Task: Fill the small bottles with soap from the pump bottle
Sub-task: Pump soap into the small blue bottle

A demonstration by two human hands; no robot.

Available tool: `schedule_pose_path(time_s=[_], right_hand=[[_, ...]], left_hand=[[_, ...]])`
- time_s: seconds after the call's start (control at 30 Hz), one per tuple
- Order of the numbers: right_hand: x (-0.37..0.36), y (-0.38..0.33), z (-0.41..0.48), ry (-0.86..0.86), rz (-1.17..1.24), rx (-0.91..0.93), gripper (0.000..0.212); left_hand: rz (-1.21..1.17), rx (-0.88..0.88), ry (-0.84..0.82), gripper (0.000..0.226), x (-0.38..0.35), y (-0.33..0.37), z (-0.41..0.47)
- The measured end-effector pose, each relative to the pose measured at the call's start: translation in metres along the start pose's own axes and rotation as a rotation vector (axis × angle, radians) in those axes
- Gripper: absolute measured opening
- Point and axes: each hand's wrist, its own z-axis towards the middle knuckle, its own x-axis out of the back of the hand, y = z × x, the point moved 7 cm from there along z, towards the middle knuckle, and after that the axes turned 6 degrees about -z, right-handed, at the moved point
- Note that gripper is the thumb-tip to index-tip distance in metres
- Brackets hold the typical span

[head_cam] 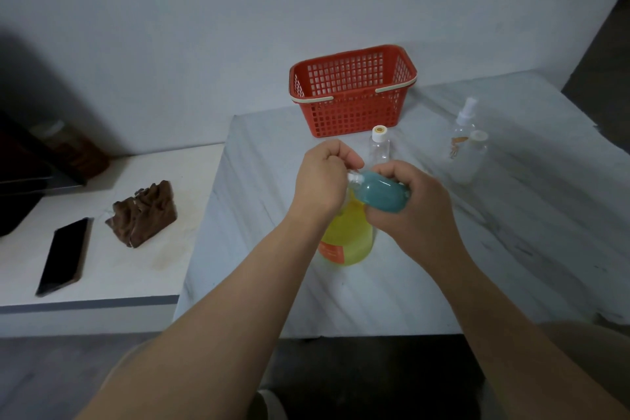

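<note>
Both hands were engaged: my right hand [409,211] gripped the teal small bottle [381,189] sideways above the yellow pump bottle [347,242] on the worktop [443,266]; my left hand [320,177] pinched its cap [353,177]. I judged a spill likely if uncapped while tilted.

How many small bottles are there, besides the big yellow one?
4: teal bottle in the right hand, clear bottle near the basket, spray bottle and frosted bottle at far right. None seems hidden.
</note>
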Motion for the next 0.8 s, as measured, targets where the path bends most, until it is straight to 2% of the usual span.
schedule_pose_path(time_s=[0.37, 0.8], right_hand=[[0.002, 0.000, 0.001, 0.036, 0.009, 0.032, 0.038], [0.002, -0.001, 0.000, 0.021, -0.005, 0.037, 0.034]], left_hand=[[0.012, 0.053, -0.063, 0.035, 0.000, 0.006, -0.002], [0.030, 0.038, -0.097, 0.036, 0.000, 0.010, -0.003]])
